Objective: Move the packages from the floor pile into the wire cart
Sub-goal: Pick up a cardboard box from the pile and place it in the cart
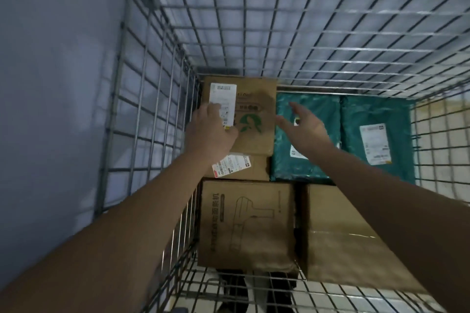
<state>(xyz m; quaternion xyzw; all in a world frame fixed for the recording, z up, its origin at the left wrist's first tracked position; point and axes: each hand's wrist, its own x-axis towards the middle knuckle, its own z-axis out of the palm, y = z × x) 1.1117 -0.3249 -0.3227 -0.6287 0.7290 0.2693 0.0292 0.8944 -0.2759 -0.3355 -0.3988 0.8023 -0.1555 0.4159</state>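
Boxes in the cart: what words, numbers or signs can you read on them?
Brown cardboard box with a line drawing of a tool: a column of Chinese characters, too blurred to quote.
Brown cardboard box under the left hand: a green leaf-like logo; its print is unreadable.
White shipping labels on the boxes and green plastic mailer bags: too small to read.

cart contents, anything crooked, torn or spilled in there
Nothing is spilled or clearly torn. The top box with the green logo sits slightly askew on the box below it, under the left hand. The right hand hovers open over a teal bag. The other packages lie flat in the wire cart.
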